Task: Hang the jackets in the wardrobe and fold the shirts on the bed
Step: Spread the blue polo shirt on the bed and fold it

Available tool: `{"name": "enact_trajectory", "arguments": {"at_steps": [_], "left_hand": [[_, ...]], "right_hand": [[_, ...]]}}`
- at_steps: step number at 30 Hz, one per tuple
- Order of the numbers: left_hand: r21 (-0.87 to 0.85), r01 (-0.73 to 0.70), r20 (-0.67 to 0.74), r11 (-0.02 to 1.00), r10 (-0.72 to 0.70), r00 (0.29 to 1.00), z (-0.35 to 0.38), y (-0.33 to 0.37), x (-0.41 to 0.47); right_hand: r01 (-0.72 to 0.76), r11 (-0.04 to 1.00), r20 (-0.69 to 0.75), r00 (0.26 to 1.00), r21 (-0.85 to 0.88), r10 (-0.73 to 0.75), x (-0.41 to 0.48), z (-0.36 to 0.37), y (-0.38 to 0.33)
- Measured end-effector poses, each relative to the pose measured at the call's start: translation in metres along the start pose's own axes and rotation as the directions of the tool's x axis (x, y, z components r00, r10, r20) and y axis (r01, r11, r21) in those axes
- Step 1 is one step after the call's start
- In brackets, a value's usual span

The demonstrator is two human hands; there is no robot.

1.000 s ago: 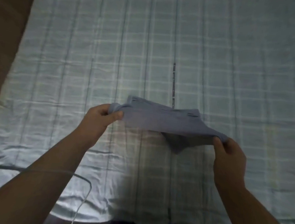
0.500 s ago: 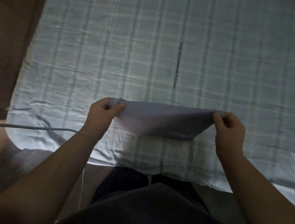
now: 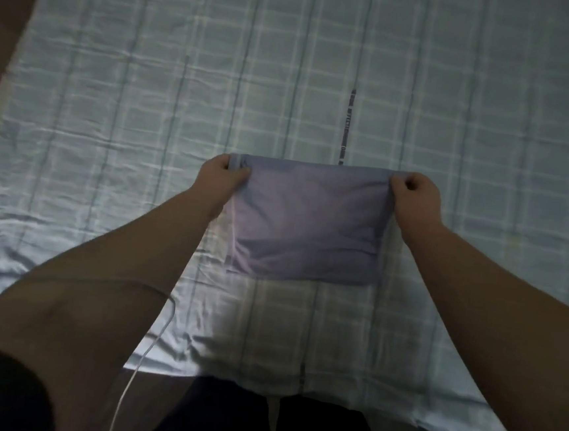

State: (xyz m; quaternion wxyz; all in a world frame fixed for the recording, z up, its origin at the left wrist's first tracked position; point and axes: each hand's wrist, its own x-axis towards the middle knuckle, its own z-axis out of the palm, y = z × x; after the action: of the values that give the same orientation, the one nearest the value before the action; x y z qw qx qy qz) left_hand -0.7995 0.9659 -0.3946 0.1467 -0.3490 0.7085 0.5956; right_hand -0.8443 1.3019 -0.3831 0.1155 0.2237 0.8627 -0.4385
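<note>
A pale blue shirt (image 3: 306, 224), folded into a flat rectangle, spreads over the checked bed sheet (image 3: 148, 107) near the bed's front edge. My left hand (image 3: 223, 175) pinches its far left corner. My right hand (image 3: 414, 195) pinches the far right corner. The far edge is stretched straight between both hands, and the near edge rests on the sheet. No jacket or wardrobe is in view.
A thin white cable (image 3: 139, 364) runs under my left forearm and down past the bed's front edge. A brown wooden surface (image 3: 4, 19) borders the bed on the left. My dark trousers (image 3: 258, 419) touch the bed's front edge.
The shirt went from hanging bunched between my hands to lying spread as a flat rectangle on the sheet. Both hands moved forward and kept their grip on its corners.
</note>
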Motion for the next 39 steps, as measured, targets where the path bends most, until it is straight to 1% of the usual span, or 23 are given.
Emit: {"name": "enact_trajectory", "arguments": {"at_steps": [3,6,8,10,11,12,13,14,15,16,17,18,19,20,21,24,26,29,32,34,35,37,39], "left_hand": [[0.058,-0.003,-0.009,0.998,0.004,1.0,0.013,-0.006,0.043],[0.117,-0.018,-0.014,0.993,0.02,1.0,0.023,-0.016,0.067],[0.211,-0.044,-0.056,0.977,0.057,0.997,0.025,-0.023,0.074],[0.284,-0.061,-0.129,0.957,0.102,0.986,0.024,-0.027,0.073],[0.316,-0.072,-0.178,0.946,0.134,0.975,0.024,-0.027,0.067],[0.361,-0.083,-0.231,0.929,0.176,0.957,0.025,-0.027,0.059],[0.433,-0.107,-0.269,0.895,0.241,0.933,0.025,-0.028,0.049],[0.521,-0.152,-0.268,0.84,0.33,0.905,0.027,-0.03,0.037],[0.613,-0.216,-0.215,0.76,0.423,0.88,0.031,-0.032,0.024],[0.694,-0.296,-0.115,0.656,0.507,0.854,0.036,-0.037,0.01],[0.755,-0.385,0.008,0.531,0.579,0.815,0.042,-0.046,-0.004],[0.786,-0.463,0.123,0.41,0.63,0.767,0.048,-0.056,-0.017],[0.798,-0.511,0.214,0.318,0.644,0.735,0.054,-0.067,-0.03],[0.806,-0.53,0.275,0.265,0.626,0.73,0.059,-0.08,-0.043],[0.811,-0.533,0.307,0.242,0.599,0.739,0.063,-0.092,-0.052],[0.837,-0.497,0.321,0.23,0.529,0.785,0.067,-0.124,-0.062],[0.847,-0.486,0.321,0.216,0.52,0.791,0.067,-0.14,-0.056],[0.859,-0.48,0.338,0.178,0.507,0.793,0.07,-0.156,-0.046],[0.883,-0.439,0.315,0.162,0.488,0.814,0.074,-0.156,-0.045],[0.886,-0.431,0.306,0.173,0.479,0.822,0.074,-0.149,-0.05],[0.884,-0.428,0.301,0.186,0.474,0.828,0.073,-0.143,-0.054],[0.885,-0.403,0.264,0.232,0.462,0.847,0.074,-0.13,-0.062],[0.88,-0.372,0.211,0.296,0.458,0.863,0.08,-0.112,-0.067]], "right_hand": [[-0.01,0.997,0.043,0.999,-0.082,0.013,0.041,0.019,0.007],[0.001,0.99,0.039,0.999,-0.139,0.004,0.067,0.03,0.019],[-0.048,0.991,0.034,0.998,-0.128,0.053,0.075,0.037,0.027],[-0.132,0.989,0.004,0.991,-0.069,0.133,0.073,0.042,0.031],[-0.127,0.989,-0.039,0.992,-0.073,0.124,0.066,0.043,0.032],[-0.067,0.991,-0.082,0.995,-0.116,0.057,0.057,0.042,0.033],[0.033,0.984,-0.096,0.994,-0.174,-0.051,0.043,0.041,0.033],[0.157,0.963,-0.072,0.982,-0.22,-0.177,0.027,0.042,0.034],[0.282,0.925,-0.014,0.955,-0.253,-0.295,0.009,0.043,0.035],[0.39,0.873,0.062,0.919,-0.294,-0.39,-0.008,0.046,0.038],[0.473,0.808,0.142,0.88,-0.351,-0.453,-0.024,0.05,0.043],[0.531,0.741,0.214,0.847,-0.411,-0.487,-0.04,0.054,0.05],[0.573,0.681,0.27,0.818,-0.457,-0.508,-0.054,0.059,0.058],[0.603,0.635,0.315,0.796,-0.483,-0.516,-0.067,0.064,0.067],[0.617,0.607,0.348,0.785,-0.501,-0.512,-0.077,0.068,0.075],[0.61,0.566,0.383,0.791,-0.554,-0.478,-0.085,0.076,0.099],[0.607,0.545,0.394,0.793,-0.578,-0.465,-0.079,0.077,0.113],[0.627,0.497,0.431,0.777,-0.6,-0.459,-0.071,0.08,0.129],[0.628,0.499,0.43,0.776,-0.597,-0.462,-0.07,0.081,0.127],[0.619,0.539,0.423,0.784,-0.571,-0.453,-0.074,0.078,0.119],[0.611,0.578,0.413,0.792,-0.541,-0.45,-0.075,0.075,0.114],[0.567,0.694,0.359,0.822,-0.444,-0.442,-0.077,0.067,0.105],[0.489,0.797,0.253,0.871,-0.355,-0.421,-0.081,0.055,0.1]]}}
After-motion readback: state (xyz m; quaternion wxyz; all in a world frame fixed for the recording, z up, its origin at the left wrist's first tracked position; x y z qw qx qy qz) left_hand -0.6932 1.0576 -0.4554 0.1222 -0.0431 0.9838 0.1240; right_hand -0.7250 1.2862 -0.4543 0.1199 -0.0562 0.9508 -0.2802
